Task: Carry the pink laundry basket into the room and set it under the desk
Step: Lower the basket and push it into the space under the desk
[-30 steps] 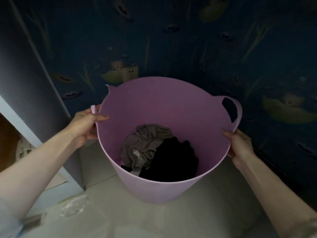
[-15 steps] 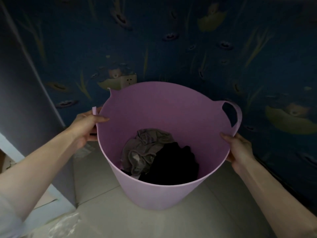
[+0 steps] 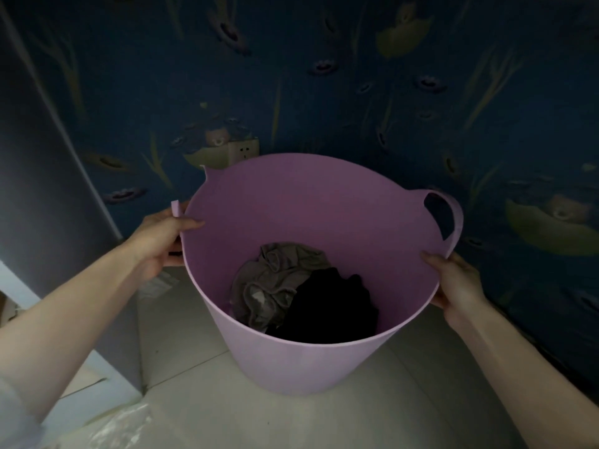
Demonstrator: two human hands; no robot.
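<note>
Two bare hands hold the pink laundry basket (image 3: 324,361), a smooth, round, flexible plastic tub with a loop handle, above pale floor tiles (image 3: 356,416) near a dark patterned wall (image 3: 324,92). The left hand (image 3: 158,241) and right hand (image 3: 457,280) reach forward, fingers clamped on opposite rims. Inside lie a crumpled grey garment (image 3: 272,283) and a black garment (image 3: 334,306), touching.

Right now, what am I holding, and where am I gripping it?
The basket, by its rim: left hand at the left edge, right hand just below the right handle.
</note>
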